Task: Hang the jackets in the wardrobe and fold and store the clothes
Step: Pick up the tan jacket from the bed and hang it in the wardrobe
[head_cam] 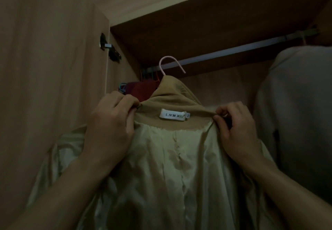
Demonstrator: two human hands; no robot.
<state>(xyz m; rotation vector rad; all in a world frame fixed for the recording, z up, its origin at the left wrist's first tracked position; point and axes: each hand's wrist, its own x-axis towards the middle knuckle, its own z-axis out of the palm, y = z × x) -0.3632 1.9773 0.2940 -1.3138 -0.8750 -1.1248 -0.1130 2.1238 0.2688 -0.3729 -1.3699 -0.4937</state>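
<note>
A tan jacket [172, 104] with a pale shiny lining [170, 167] and a white neck label [172, 115] is held up in front of the open wardrobe. A pink hanger hook [168, 62] sticks out above its collar, in front of the metal rail [233, 50]; I cannot tell whether it rests on the rail. My left hand [111, 122] grips the collar at its left shoulder. My right hand [237, 127] pinches the collar's right side, where a bit of pink hanger shows between the fingers.
A dark red garment [143, 89] hangs at the rail's left end among coloured hangers. A pale grey garment [296, 113] hangs at the right. The open wardrobe door [45, 68] with its hinge [109, 47] stands at the left. The light is dim.
</note>
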